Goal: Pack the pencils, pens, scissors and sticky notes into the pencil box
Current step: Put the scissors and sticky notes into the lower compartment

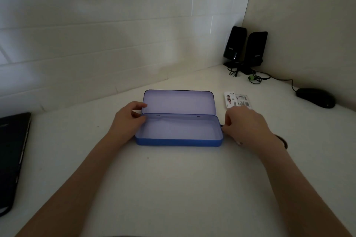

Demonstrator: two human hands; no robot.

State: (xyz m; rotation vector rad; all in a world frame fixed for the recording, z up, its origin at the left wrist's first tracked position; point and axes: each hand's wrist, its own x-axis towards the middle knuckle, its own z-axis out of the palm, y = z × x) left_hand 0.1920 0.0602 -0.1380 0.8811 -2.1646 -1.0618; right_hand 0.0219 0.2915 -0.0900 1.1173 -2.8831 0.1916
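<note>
A blue metal pencil box (179,141) lies open on the white desk, its lid (179,102) tilted back and its tray bare inside. My left hand (128,119) pinches the box's left end at the hinge, thumb and fingers on the lid corner. My right hand (246,125) rests against the box's right end, fingers curled over something small and dark that is mostly hidden. A white pack of sticky notes (238,99) lies just beyond my right hand. No pencils, pens or scissors are visible.
Two black speakers (245,48) with trailing cables stand in the back right corner. A black mouse (316,98) lies at the right. A dark flat device (13,156) sits at the desk's left edge. Walls close the back and right.
</note>
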